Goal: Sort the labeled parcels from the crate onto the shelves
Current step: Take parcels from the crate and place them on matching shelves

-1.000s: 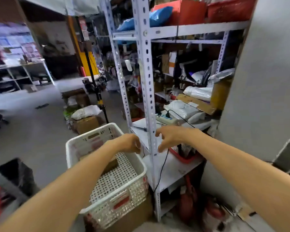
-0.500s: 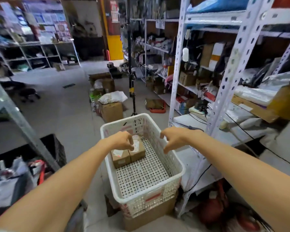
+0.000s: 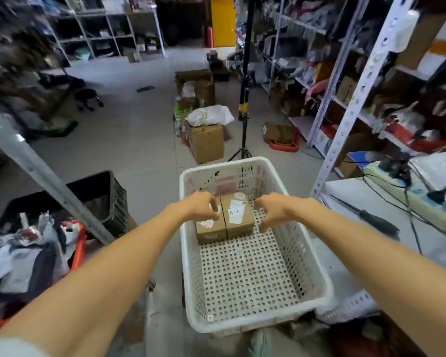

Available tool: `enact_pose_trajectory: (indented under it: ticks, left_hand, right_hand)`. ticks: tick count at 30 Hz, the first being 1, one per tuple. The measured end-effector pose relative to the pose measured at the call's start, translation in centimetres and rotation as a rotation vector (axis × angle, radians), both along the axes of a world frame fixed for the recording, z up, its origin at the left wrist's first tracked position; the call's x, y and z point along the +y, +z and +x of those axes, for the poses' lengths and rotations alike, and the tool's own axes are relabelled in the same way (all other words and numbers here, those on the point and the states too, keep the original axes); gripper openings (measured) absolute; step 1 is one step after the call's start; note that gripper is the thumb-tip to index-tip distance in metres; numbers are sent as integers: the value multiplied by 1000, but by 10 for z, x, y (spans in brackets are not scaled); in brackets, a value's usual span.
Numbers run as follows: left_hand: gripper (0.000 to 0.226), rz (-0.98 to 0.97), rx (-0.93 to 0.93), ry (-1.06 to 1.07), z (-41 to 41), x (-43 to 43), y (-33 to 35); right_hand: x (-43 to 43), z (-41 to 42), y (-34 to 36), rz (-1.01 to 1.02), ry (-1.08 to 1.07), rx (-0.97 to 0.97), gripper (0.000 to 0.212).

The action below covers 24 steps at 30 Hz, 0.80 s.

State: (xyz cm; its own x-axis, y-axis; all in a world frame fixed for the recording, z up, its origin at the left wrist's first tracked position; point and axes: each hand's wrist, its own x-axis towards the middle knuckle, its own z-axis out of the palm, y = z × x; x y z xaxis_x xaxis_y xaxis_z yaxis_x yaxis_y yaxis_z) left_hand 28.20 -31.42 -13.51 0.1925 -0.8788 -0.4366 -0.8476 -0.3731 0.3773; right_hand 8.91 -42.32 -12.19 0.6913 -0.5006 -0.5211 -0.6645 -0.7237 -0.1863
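Parcels (image 3: 238,216): 2 brown cartons w/ white labels, touching, in crate (image 3: 242,327).

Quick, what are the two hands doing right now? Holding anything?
Left hand: fingers curled over the left parcel; cannot tell if it holds it.
Right hand: open, fingers bent, holding nothing, above the crate.

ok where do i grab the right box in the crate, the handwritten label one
The right box sits flush against the left box, so no finger fits between; its near face stands clear. Probably come from above with the right hand, thumb on that near face, fingers over the far one.
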Motion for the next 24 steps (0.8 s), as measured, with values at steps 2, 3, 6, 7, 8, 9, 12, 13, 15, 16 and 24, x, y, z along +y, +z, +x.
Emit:
enact_pose_trajectory:
  ticks: [2,3,6,7,8,9,12,13,15,16,24]
  left_hand:
    - [33,37,-9,32,11,-19,-9]
    - [34,49,-1,54,16,-29,-15]
    - [33,56,46,109,23,-53,-38]
    - [32,63,79,116,24,-60,-48]
    - [29,83,116,118,24,-65,-61]
    - [27,109,144,114,24,-70,-75]
    - [22,174,172,122,27,-85,-122]
    - [22,182,170,138,31,-91,-137]
    - [25,189,148,161,39,-103,-168]
    - [28,191,133,163,44,-110,-184]
    - [36,235,110,112,75,-152,-298]
  right_hand:
    - [-28,16,-14,28,16,11,79]
    - [-41,24,-22,43,27,24,78]
    - [-73,41,-53,60,80,64,70]
    - [-82,46,-66,65,92,80,65]
    - [-89,49,-80,76,100,93,61]
    - [-95,53,-96,84,109,104,58]
    - [-108,60,-146,118,131,147,45]
    - [-111,64,-163,130,127,159,40]
    - [-118,71,-198,133,105,162,37]
    - [-122,75,-215,125,85,149,39]
    - [-149,115,-337,89,-187,35,64]
